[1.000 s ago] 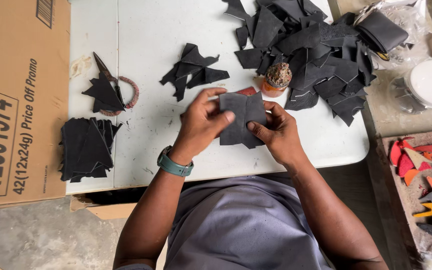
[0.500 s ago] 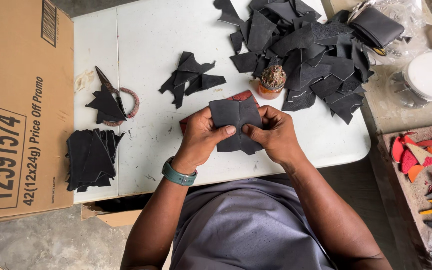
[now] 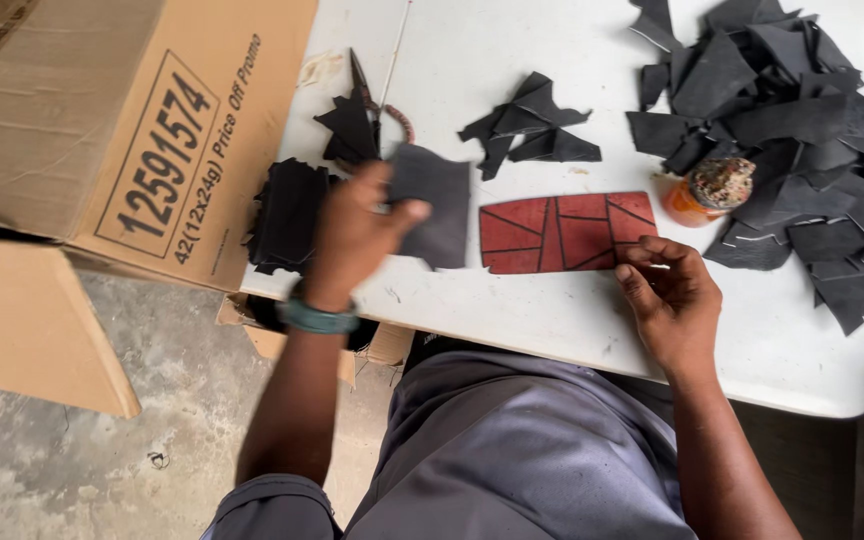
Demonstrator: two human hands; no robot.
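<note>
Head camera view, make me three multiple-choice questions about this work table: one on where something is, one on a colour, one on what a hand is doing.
1. Where does the red scored template lie?
A. On the white table, in front of the right hand
B. Inside the cardboard box
C. On the floor

2. What colour is the loose pile of cut pieces at the table's far right?
A. Red
B. Black
C. White

3. What is the left hand doing?
A. Resting empty on the lap
B. Gripping the scissors
C. Holding a dark sheet beside the black stack

Answers:
1 A: the template lies flat on the tabletop, with the right hand at its lower right corner.
2 B: every piece in that pile is black.
3 C: the thumb presses on the sheet, lifted near the stack.
</note>
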